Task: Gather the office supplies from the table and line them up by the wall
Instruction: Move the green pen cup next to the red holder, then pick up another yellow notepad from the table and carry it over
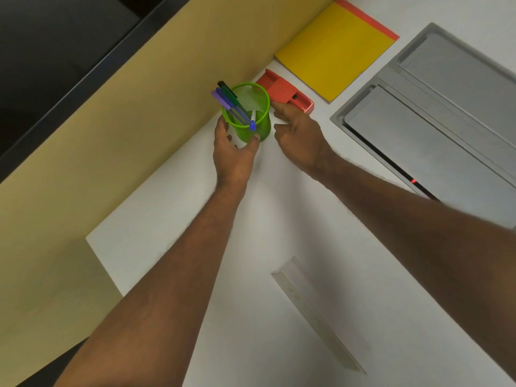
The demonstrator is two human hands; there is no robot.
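Observation:
A green mesh pen cup (pixel 258 127) with several pens (pixel 231 103) stands on the white table (pixel 279 219) against the tan wall (pixel 125 113). My left hand (pixel 233 155) curls around the cup's near side, thumb and fingers touching it. My right hand (pixel 300 135) hovers just right of the cup, fingers apart, one fingertip touching the red stapler (pixel 282 89). The stapler lies beside the cup by the wall. Beyond it lies a yellow notepad (pixel 335 51) with a red edge. A clear ruler (pixel 315 314) lies on the table nearer to me.
A grey metal flap panel (pixel 435 127) is set into the table on the right, with a small red light at its edge. The tan partition runs diagonally along the table's left side, with a dark area behind it.

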